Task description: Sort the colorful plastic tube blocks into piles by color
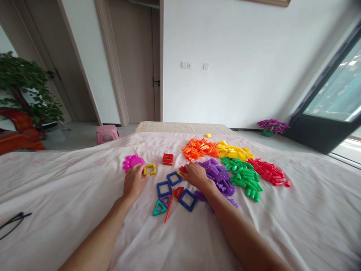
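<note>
My left hand [135, 179] is closed on a yellow square magnetic tile [149, 169], just in front of a pink paw-shaped piece [133, 162]. My right hand [196, 174] pinches a small red and yellow piece [182, 171] at the left edge of the purple block pile [218, 177]; fingers partly hide it. Between the hands lie blue square tiles [164, 189], a teal triangle tile [160, 207], a purple triangle tile [166, 201] and a red curved tile [179, 193]. An orange stick [169, 206] rests across them. Farther back sits a stack of red square tiles [168, 159].
Orange [199, 149], yellow [235, 150], green [243, 174] and red [266, 171] block piles spread over the right side of the cloth-covered table [93, 203]. Eyeglasses [14, 222] lie at the left edge. A pink stool [107, 133] stands beyond the table.
</note>
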{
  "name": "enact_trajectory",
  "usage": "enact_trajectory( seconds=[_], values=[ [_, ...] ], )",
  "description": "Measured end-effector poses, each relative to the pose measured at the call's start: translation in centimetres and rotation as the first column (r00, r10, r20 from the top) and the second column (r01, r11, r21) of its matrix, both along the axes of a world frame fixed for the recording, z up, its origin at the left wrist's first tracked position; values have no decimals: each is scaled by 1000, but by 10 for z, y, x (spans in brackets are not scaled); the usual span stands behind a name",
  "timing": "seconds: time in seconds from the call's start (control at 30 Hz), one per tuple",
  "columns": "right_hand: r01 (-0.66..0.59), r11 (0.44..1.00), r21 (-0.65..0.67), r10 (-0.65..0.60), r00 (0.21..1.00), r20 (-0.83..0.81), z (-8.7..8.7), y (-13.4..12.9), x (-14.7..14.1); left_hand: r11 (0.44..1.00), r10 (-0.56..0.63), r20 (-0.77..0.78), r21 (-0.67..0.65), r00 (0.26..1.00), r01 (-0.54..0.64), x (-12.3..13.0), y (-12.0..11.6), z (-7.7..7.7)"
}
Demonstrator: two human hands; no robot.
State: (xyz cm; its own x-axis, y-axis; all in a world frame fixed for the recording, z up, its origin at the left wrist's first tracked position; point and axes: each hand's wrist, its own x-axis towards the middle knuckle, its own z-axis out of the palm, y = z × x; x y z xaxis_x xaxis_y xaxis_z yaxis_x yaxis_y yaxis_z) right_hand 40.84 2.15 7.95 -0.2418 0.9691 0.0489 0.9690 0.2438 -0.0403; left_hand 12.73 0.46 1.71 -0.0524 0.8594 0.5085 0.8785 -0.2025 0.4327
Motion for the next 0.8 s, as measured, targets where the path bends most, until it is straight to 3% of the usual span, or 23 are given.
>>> enact_trajectory(
  seconds=[0.23, 0.43, 0.57, 0.67, 0.73, 0.8],
  values=[
    [45, 999, -24, -45, 999, -11, -6, 5, 4, 986, -150, 24, 72, 988, 148, 6, -4, 2],
    [46, 996, -76, -58, 987, -151, 1, 9, 9, 949, -302, 141, 140, 943, 283, 27, -14, 12],
    [56, 996, -63, -67, 980, -187, 1, 8, 8, 910, -413, 162, 100, 896, 402, 39, -23, 17],
    [61, 997, -46, -71, 965, -251, -2, 9, 8, 901, -434, 176, 65, 884, 429, 42, -26, 18],
    [31, 993, -116, -76, 907, -413, -5, 10, 7, 903, -429, 209, 55, 879, 427, 44, -27, 20],
    [-35, 966, -254, -136, 772, -621, -5, 9, 2, 895, -439, 288, 65, 851, 441, 46, -28, 22]
  ],
)
